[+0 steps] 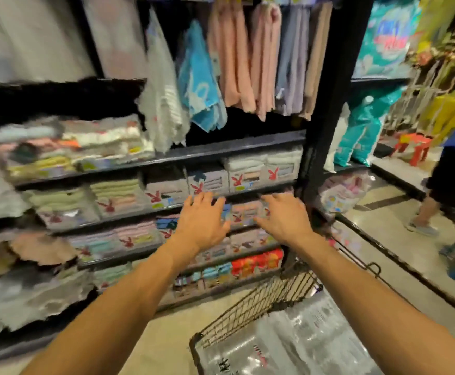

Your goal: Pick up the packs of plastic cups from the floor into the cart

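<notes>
Nearest, at the lower right, stands the wire cart [259,296]. Inside it lie clear packs of plastic cups [296,339], shiny and with some printed text. How many packs there are I cannot tell, because the wrapping blurs together. This part of the task looks done. On the piece of floor [166,336] that is visible, left of the cart, no pack is lying. Whether more packs wait outside the view cannot be said.

Farther, both arms are stretched forward, to the far left of the cart. The left hand [202,220] and the right hand [283,219] are near each other, palms down, fingers spread wide, holding nothing.

Behind the hands are shelves [221,150] with folded towels [118,193], and above them hanging towels [237,55]. At the far right another person [448,180] is in the aisle.
</notes>
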A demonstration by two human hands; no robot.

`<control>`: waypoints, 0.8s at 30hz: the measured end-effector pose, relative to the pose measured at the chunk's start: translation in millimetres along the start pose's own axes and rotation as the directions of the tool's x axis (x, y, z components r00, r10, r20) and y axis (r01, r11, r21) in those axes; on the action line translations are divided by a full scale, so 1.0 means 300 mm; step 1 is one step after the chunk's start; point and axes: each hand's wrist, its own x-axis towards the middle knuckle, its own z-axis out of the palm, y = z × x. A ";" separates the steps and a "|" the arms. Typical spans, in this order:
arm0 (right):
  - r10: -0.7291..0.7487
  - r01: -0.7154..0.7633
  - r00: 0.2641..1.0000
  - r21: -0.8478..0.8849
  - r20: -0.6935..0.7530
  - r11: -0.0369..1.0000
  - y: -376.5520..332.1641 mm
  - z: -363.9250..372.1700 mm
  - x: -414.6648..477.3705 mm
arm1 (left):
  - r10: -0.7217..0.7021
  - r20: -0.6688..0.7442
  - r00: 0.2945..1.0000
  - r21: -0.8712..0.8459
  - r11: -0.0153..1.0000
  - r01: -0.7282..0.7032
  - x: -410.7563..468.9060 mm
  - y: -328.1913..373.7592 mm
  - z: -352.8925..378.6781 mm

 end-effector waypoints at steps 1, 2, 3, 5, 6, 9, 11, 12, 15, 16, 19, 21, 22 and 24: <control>-0.057 0.057 0.998 -0.010 -0.009 0.998 -0.104 -0.010 0.019 | -0.067 -0.012 0.998 0.012 0.998 0.067 -0.065 -0.091 -0.032; -0.122 0.122 0.992 -0.014 -0.010 0.992 -0.228 -0.019 0.033 | -0.145 -0.022 0.989 0.023 0.989 0.146 -0.146 -0.197 -0.061; -0.186 0.186 0.983 -0.021 0.001 0.982 -0.353 -0.014 0.042 | -0.225 -0.032 0.974 0.033 0.974 0.226 -0.237 -0.299 -0.087; -0.319 0.320 0.947 -0.012 0.024 0.947 -0.608 0.005 0.038 | -0.379 -0.036 0.925 0.055 0.923 0.380 -0.437 -0.491 -0.122; -0.393 0.393 0.919 -0.002 0.031 0.919 -0.741 0.016 0.021 | -0.451 -0.032 0.892 0.065 0.890 0.452 -0.553 -0.576 -0.140; -0.590 0.589 0.807 0.021 0.034 0.808 -1.152 0.041 -0.097 | -0.638 -0.053 0.768 0.091 0.763 0.640 -0.927 -0.794 -0.175; -0.696 0.694 0.717 0.056 0.029 0.718 -1.415 0.060 -0.220 | -0.728 -0.058 0.683 0.117 0.674 0.729 -1.191 -0.916 -0.191; -0.740 0.737 0.672 0.080 0.024 0.672 -1.537 0.072 -0.289 | -0.767 -0.058 0.640 0.127 0.630 0.766 -1.327 -0.969 -0.197; -0.835 0.829 0.550 0.108 0.019 0.548 -1.874 0.122 -0.508 | -0.855 -0.073 0.514 0.181 0.495 0.850 -1.725 -1.091 -0.229; -0.861 0.854 0.509 0.119 0.019 0.507 -1.978 0.145 -0.580 | -0.881 -0.078 0.467 0.202 0.445 0.873 -1.853 -1.123 -0.238; -0.912 0.896 0.411 0.179 0.009 0.406 -2.252 0.216 -0.779 | -0.943 -0.088 0.320 0.219 0.295 0.930 -2.197 -1.197 -0.244; -0.934 0.913 0.357 0.209 0.010 0.352 -2.411 0.269 -0.900 | -0.969 -0.085 0.230 0.204 0.209 0.956 -2.390 -1.226 -0.238; -0.945 0.923 0.327 0.207 0.017 0.324 -2.484 0.295 -0.956 | -0.979 -0.080 0.188 0.195 0.170 0.966 -2.477 -1.237 -0.231; -0.963 0.943 0.265 0.198 0.045 0.269 -2.621 0.351 -1.066 | -0.992 -0.062 0.110 0.182 0.097 0.978 -2.629 -1.265 -0.211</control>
